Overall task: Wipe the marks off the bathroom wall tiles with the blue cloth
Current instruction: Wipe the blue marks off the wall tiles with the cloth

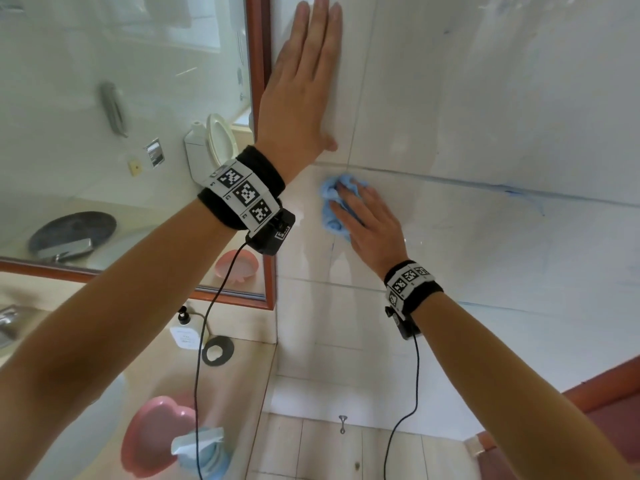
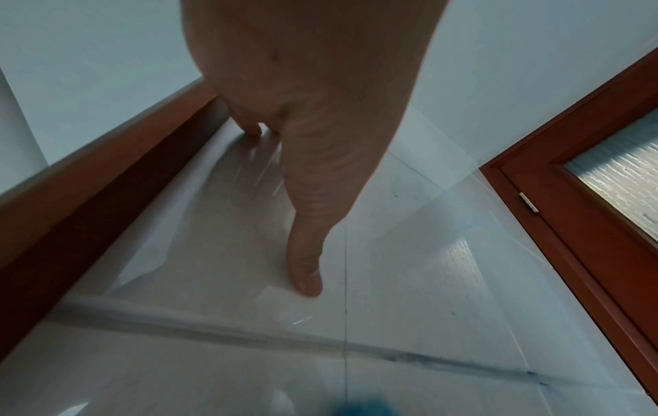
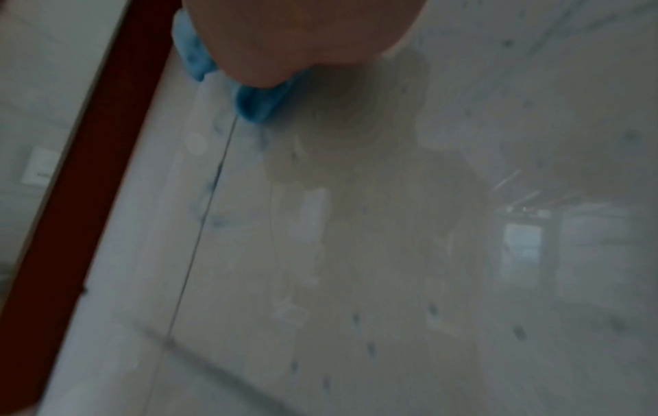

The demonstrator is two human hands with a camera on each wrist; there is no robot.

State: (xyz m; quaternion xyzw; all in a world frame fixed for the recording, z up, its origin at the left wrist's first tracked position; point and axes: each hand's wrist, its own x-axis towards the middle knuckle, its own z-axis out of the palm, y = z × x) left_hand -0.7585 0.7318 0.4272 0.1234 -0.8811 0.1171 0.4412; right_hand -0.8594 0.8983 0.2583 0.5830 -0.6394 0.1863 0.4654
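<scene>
My right hand (image 1: pixel 367 220) presses a bunched blue cloth (image 1: pixel 330 209) against the glossy white wall tiles (image 1: pixel 485 116), fingers laid flat over it, just below a horizontal grout line. In the right wrist view the cloth (image 3: pixel 260 104) pokes out under the palm (image 3: pixel 284 36). Faint blue smudges (image 3: pixel 213 180) run along a vertical grout line there. Blue pen marks (image 1: pixel 519 194) sit on the grout line further right. My left hand (image 1: pixel 304 81) lies flat on the tile above, fingers straight, beside the mirror frame; its thumb (image 2: pixel 306 267) touches the tile.
A mirror with a red-brown frame (image 1: pixel 266 98) borders the tiles on the left. Below it the counter holds a pink dish (image 1: pixel 156 434), a soap bottle (image 1: pixel 187 334) and a black ring (image 1: pixel 218 349). A red-brown door with frosted glass (image 2: pixel 605 197) stands to the right.
</scene>
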